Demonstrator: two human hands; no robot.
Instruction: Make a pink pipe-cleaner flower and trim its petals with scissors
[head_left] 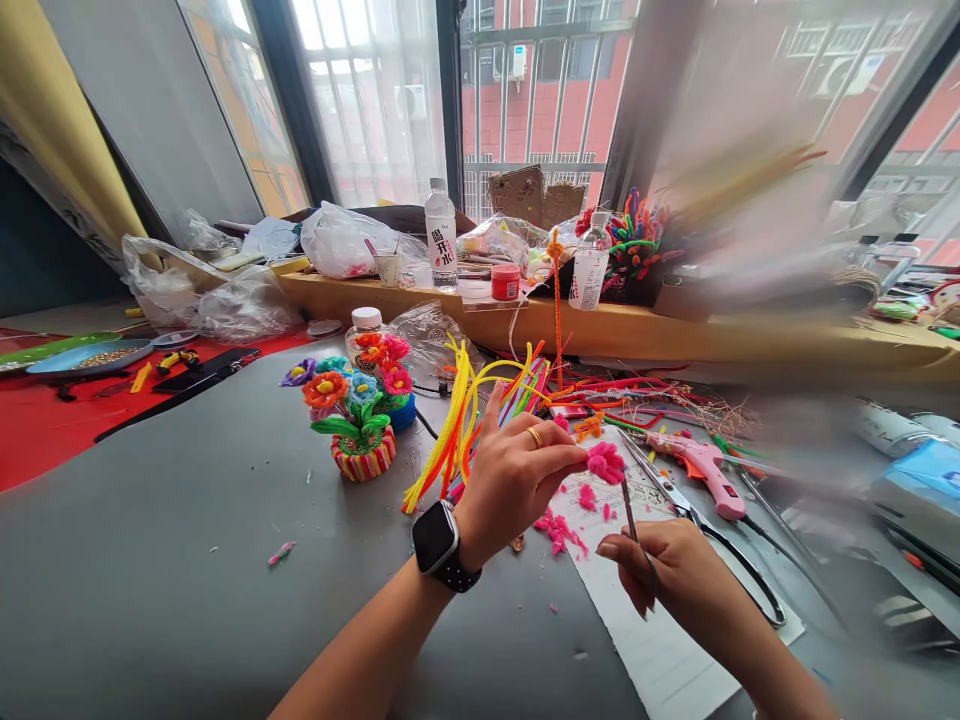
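pink chenille flower [606, 463] is held above the white sheet [637, 630], right of centre over the worktop [217, 590]. it looks very light, soft and springy, its pile easily crushed or shed, hardly slippery; the left edge seems a good place for a gentle hold, leaving the far side free. there the left hand [499, 485] pinches it, one finger raised. the right hand [675, 570] has its fingers closed around a slim metal tool [629, 508], perhaps small scissors, its tip at the flower's near right side; whether they touch, i cannot tell.

counted: one pink flower in hand, one slim tool, one large pair of scissors [675, 495], one pink glue gun [705, 468], one striped flowerpot [364, 455] near left of one blue pot [403, 413], one red jar [505, 282], two labelled bottles [442, 240] on the far ledge [330, 296]. pink fluff scraps [559, 530] are too many to count surely.
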